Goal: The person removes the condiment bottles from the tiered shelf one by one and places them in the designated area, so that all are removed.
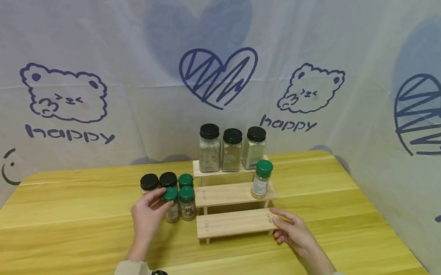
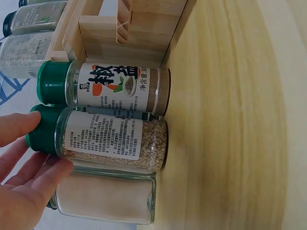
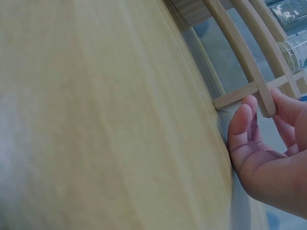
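Note:
My left hand [image 1: 149, 217] pinches the green cap of a spice jar [image 1: 172, 210] left of the wooden tiered rack [image 1: 234, 223]. In the left wrist view this jar [image 2: 103, 139] holds pale seeds and stands upright on the table. Close beside it is another green-capped jar [image 2: 115, 88], filled with brown powder. My right hand [image 1: 300, 236] grips the right end of the rack's lowest step; in the right wrist view the thumb is on one side of the board [image 3: 244, 57] and curled fingers on the other.
Three black-capped jars [image 1: 231, 150] stand on the rack's top step. A green-capped jar [image 1: 261, 179] occupies the right end of the middle step. More jars [image 1: 168, 178] cluster behind the held one. A patterned cloth [image 1: 130, 37] hangs behind the wooden table [image 1: 49, 246].

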`<state>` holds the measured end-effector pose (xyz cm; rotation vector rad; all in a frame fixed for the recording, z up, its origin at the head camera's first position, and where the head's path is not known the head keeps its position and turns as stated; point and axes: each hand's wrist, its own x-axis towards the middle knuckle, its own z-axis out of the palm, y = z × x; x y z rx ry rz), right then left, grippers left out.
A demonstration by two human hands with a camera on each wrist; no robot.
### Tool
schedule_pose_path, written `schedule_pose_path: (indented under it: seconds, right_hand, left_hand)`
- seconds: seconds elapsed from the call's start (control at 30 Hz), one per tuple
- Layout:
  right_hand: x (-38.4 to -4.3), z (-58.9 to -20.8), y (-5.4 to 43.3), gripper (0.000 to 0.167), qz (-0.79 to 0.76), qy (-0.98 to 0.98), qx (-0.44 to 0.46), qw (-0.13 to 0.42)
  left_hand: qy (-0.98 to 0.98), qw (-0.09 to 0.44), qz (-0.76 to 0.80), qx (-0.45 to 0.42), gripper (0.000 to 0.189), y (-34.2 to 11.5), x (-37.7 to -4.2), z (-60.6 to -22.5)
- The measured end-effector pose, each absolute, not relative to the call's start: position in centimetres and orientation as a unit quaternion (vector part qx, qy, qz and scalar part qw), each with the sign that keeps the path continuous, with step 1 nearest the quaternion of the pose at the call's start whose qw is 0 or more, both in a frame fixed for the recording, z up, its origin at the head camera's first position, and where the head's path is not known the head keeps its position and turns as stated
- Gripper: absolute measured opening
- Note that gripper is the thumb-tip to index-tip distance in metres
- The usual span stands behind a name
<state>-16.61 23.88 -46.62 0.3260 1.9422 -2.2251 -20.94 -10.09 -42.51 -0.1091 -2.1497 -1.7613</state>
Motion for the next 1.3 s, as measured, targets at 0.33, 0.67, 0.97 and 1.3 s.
schedule_pose_path:
  seconds: [0.33,0.67,0.97,1.3]
  right_hand:
    - [-16.5,-46.6,23.9,0.043,-0.746,0.651,0.111,0.080]
    - [-16.5,-46.7,23.9,0.043,-0.748,0.650,0.113,0.079]
    - [-16.7,-46.6,23.9,0.042,-0.746,0.652,0.115,0.075]
    - [-16.6,-46.6,23.9,0.042,-0.748,0.649,0.116,0.077]
  left_hand:
    - [-0.771,0.183,-0.609,-0.044,0.039,-10.1,-20.8,-42.7]
    - [-0.774,0.238,-0.584,-0.059,0.035,-10.1,-20.7,-42.7]
    - [-0.764,0.327,-0.553,-0.063,0.025,-9.5,-20.4,-41.9]
    - [-0.736,0.365,-0.563,-0.090,0.017,-8.6,-19.9,-41.5]
